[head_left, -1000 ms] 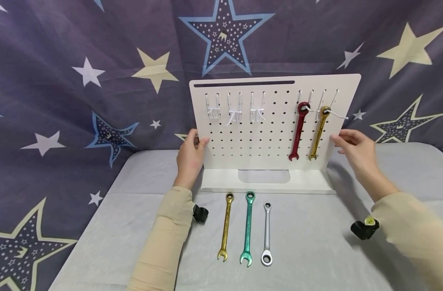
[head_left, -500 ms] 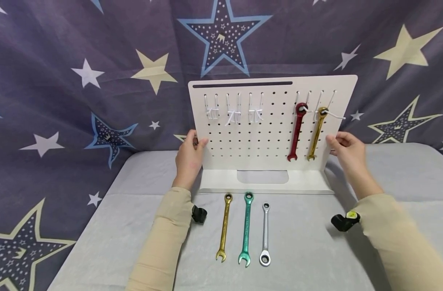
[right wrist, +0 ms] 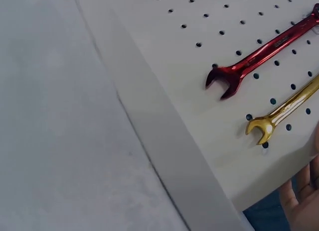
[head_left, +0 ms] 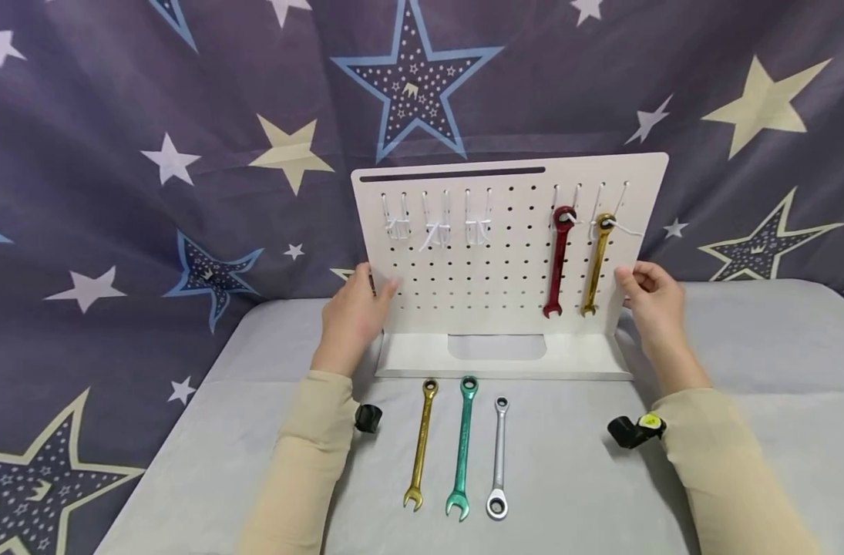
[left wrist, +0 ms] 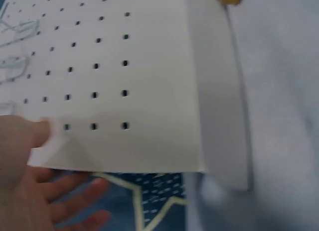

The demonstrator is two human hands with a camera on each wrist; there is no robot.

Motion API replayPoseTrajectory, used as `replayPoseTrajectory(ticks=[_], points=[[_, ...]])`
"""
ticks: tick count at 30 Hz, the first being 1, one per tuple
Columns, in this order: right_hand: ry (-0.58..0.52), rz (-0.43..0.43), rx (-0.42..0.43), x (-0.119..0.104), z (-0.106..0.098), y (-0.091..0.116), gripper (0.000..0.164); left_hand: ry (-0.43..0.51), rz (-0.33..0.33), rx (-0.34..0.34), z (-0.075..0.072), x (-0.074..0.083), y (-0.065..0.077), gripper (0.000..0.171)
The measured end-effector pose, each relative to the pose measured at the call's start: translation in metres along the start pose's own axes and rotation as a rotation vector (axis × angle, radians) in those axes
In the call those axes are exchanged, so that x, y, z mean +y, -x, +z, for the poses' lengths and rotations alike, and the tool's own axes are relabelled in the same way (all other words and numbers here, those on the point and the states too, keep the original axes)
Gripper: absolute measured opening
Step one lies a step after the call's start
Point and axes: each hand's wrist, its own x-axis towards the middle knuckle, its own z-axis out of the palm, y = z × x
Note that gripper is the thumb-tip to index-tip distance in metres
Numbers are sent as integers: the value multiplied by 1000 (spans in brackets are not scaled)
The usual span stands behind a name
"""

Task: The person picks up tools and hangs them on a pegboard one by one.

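A white pegboard [head_left: 477, 308] stands upright on its base. My left hand [head_left: 348, 320] is at its left edge, thumb over the front; in the left wrist view the fingers [left wrist: 75, 206] spread fairly straight behind the edge. My right hand [head_left: 660, 324] pinches the right edge, thumb in front and fingers behind. A red wrench [head_left: 557, 266] and a gold wrench [head_left: 596, 266] hang from hooks on the board's right side. In front of the base lie a gold wrench [head_left: 422, 443], a green wrench [head_left: 462, 447] and a silver wrench [head_left: 500, 459].
White hooks [head_left: 438, 231] in three pairs, bound with white ties, stick out at the board's upper left. A grey cloth [head_left: 560, 493] covers the table. Behind the board hangs a dark curtain [head_left: 519, 100] with stars. A black device sits at each wrist.
My right hand has moved left onto the board's right edge. My left wrist has swung slightly outward. The whole view has shifted a little; the wrenches keep their places.
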Motion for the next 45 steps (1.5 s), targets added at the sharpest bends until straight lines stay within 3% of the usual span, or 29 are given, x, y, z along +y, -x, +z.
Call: replayPoseTrajectory(ticks=[3, 8, 12, 17, 22, 28, 32, 35, 40, 45], points=[[26, -15, 9, 1, 3, 2, 14, -61, 1, -78, -11, -3, 8, 60], [20, -19, 17, -1, 4, 3, 14, -142, 25, -147, -25, -4, 19, 45], [19, -5, 16, -2, 4, 2, 15, -118, 98, -202, -25, 4, 26, 40], [-2, 29, 13, 1, 2, 1, 15, 39, 247, -276, -11, 21, 33, 38], [-47, 43, 14, 2, 2, -1, 15, 135, 375, -402, 5, 43, 43, 32], [-95, 46, 19, 1, 3, 0, 13, 233, 470, -646, 24, 61, 55, 28], [-112, 50, 21, 1, 3, 2, 14, 287, 492, -800, 34, 68, 64, 30], [-124, 54, 26, 1, 4, 3, 15, 176, 472, -809, 38, 74, 72, 24], [-140, 48, 43, 1, 4, 3, 15, -52, 418, -756, 44, 78, 80, 23], [-149, 38, 42, 2, 5, 3, 14, -128, 409, -661, 54, 80, 87, 36]])
